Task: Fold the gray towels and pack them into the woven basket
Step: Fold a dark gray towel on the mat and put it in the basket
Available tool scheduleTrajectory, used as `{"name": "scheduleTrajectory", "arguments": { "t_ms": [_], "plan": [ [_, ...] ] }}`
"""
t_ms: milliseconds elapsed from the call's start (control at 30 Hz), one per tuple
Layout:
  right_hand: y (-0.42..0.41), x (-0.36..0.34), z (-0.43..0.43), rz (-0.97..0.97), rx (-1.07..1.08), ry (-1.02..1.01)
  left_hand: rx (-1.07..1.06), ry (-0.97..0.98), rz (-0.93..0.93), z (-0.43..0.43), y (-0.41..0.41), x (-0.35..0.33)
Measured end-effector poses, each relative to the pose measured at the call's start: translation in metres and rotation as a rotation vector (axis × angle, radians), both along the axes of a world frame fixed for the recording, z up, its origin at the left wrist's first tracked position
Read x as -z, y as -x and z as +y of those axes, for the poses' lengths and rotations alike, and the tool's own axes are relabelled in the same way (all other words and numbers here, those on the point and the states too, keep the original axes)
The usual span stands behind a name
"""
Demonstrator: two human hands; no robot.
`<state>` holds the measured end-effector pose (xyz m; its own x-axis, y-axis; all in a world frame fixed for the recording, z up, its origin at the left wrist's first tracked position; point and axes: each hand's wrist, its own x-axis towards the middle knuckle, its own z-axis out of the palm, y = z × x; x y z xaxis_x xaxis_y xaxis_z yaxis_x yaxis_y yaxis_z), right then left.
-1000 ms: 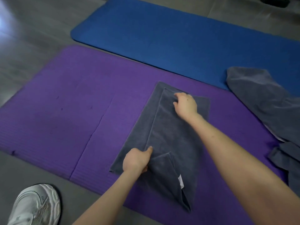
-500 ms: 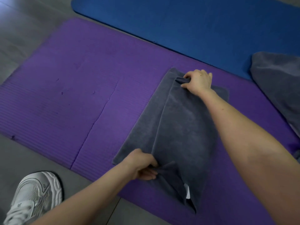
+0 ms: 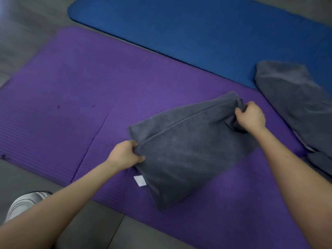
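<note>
Towel [image 3: 188, 150] spans the two hands over the right half of the purple mat [image 3: 80, 105]. Left hand [image 3: 125, 154] grips one end of the top edge, fingers curled into the cloth. The right hand [image 3: 251, 118] holds the other end bunched in a closed fist. Neither hand is free.

Key relation: the held edge, which is the long axis, runs diagonally. It starts at the left hand, near the person, and rises to the right hand, farther off and to the right. The body of the towel lies on the person's side of that line and tapers to a blunt tip close to the near edge of the mat. A strip of a lower layer shows on the far side of the line. The left hand is the nearer one. On this evidence, the next fold probably calls for laying the edge flat, then carrying one end across to the other.

Appearance: plain gray terry, already doubled, with a seam line parallel to the held edge. The cloth is soft and puckers at the right grip. A white label [image 3: 139, 180] sticks out below the left hand. Whether the held edge is clear of the mat cannot be told.

At the right, other towels [image 3: 296, 108] lie loose across the join of the purple mat and the blue mat [image 3: 197, 33]. The basket is not in view.
</note>
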<state>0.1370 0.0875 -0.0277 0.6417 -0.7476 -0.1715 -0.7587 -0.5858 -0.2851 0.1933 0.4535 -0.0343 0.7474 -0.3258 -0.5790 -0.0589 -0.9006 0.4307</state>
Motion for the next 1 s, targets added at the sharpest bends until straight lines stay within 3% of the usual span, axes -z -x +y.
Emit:
{"name": "scheduleTrajectory", "arguments": {
  "t_ms": [133,333,500,667,833,1000],
  "plan": [
    [0.057,-0.012,0.007,0.002,0.216,-0.126,0.043,0.049,-0.109,-0.014,-0.019,-0.002],
    [0.158,-0.035,0.03,0.034,0.347,-0.424,0.023,0.094,-0.126,-0.044,-0.056,-0.014],
    [0.208,-0.017,0.028,0.27,0.282,-0.205,0.165,0.161,-0.093,-0.072,-0.05,-0.016],
    [0.198,0.001,0.031,0.185,0.156,-0.039,0.155,0.228,-0.056,-0.086,-0.046,-0.015],
    [0.183,-0.002,0.025,0.35,0.101,-0.09,0.23,0.189,-0.121,-0.086,-0.049,-0.021],
    [0.197,-0.016,0.023,0.206,0.15,-0.123,0.126,0.308,-0.055,-0.08,-0.052,-0.033]
  ]
}}
